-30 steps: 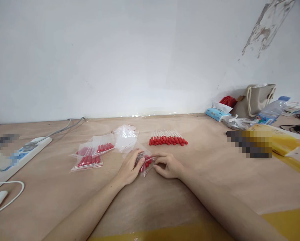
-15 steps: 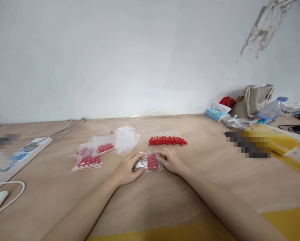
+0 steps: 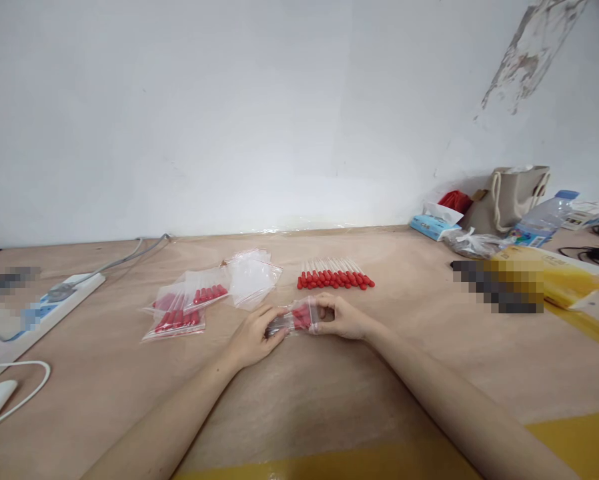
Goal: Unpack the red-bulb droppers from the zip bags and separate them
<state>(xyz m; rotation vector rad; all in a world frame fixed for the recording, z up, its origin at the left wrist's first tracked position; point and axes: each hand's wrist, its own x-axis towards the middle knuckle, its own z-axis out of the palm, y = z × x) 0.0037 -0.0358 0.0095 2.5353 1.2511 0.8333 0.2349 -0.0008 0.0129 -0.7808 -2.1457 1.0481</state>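
Observation:
A clear zip bag (image 3: 302, 316) with red-tipped sticks inside lies in front of me between both hands. My left hand (image 3: 257, 337) grips its left end, thumb below and fingers above. At the right end, my right hand (image 3: 342, 317) pinches the bag's edge between thumb and fingers. Just beyond lies a row of loose red-tipped white sticks (image 3: 334, 277). To the left are filled zip bags (image 3: 179, 317) with red tips showing through, beside a fanned stack of flat clear bags (image 3: 253, 280).
A white power strip (image 3: 69, 293) with cables lies at the left. On the right are a tissue pack (image 3: 429, 227), a fabric bag (image 3: 519, 193), a plastic bottle (image 3: 544, 217) and a yellow packet (image 3: 554, 273). A wall (image 3: 279, 120) borders the table's back.
My right hand has closed onto the bag's right end, its fingers bending into a pinch. The bag looks narrower and its red tips more bunched. My left hand has barely moved.

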